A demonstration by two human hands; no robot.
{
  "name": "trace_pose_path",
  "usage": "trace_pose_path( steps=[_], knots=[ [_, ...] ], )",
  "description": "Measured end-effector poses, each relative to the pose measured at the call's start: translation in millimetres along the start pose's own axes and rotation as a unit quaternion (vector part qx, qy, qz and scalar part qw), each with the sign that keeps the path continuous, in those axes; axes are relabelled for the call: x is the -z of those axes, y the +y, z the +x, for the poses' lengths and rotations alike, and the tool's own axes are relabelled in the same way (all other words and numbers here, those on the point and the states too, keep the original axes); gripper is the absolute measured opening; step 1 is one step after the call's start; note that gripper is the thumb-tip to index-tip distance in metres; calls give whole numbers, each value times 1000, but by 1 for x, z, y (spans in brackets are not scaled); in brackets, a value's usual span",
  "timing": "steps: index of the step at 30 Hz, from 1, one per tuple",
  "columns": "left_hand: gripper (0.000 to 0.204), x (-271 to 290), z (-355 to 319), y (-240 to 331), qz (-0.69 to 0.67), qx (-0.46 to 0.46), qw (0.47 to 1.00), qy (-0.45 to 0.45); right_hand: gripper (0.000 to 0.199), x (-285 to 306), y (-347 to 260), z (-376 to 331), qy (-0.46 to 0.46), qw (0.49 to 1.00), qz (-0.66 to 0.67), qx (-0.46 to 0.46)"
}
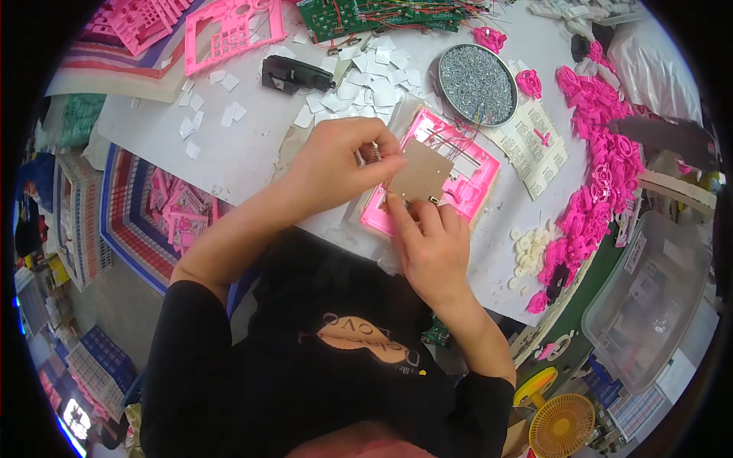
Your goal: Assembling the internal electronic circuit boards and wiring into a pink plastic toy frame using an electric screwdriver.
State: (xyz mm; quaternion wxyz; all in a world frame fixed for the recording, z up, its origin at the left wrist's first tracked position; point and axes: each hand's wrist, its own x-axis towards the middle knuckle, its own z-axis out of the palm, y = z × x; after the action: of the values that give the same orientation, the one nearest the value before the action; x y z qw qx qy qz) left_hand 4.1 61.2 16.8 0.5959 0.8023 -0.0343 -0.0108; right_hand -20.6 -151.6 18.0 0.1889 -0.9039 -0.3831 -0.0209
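Observation:
A brown square circuit board (pixel 418 172) lies over an open pink plastic housing (pixel 482 169), with thin red wires running from its upper side. My left hand (pixel 336 162) is closed in a pinch at the board's left corner. Something small and shiny shows between its curled fingers, too hidden to name. At the board's lower edge, my right hand (pixel 437 246) has its thumb and fingers bent around the edge, holding the board against the housing. A small black part sits on that edge beside the fingertips.
A round tray of small screws (pixel 477 84) stands beyond the housing. White square pieces (pixel 374 76), a black tool (pixel 298 74) and green circuit boards (pixel 343 19) lie at the back. Pink parts (pixel 599 153) line the right edge, near white discs (pixel 531 252). A crate (pixel 126 206) stands left.

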Motion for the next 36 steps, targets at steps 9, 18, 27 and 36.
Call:
trace_pose_path(
  steps=[9, 18, 27, 36],
  knots=[
    [13, -20, -4, -9, -231, 128, 964, -10, 39, 16, 5, 1, -47, 997, 57, 15],
    [10, -21, -22, -1, 86, -161, 982, -48, 36, 6, 8, -13, 27, 997, 70, 6],
    [13, -21, -23, 8, 162, -224, 956, -94, 29, 31, 32, -18, 83, 952, 281, -91],
    [9, -49, 34, 9, 209, -368, 877, -228, 16, 54, 42, -25, -28, 840, 468, -274]
  ],
)
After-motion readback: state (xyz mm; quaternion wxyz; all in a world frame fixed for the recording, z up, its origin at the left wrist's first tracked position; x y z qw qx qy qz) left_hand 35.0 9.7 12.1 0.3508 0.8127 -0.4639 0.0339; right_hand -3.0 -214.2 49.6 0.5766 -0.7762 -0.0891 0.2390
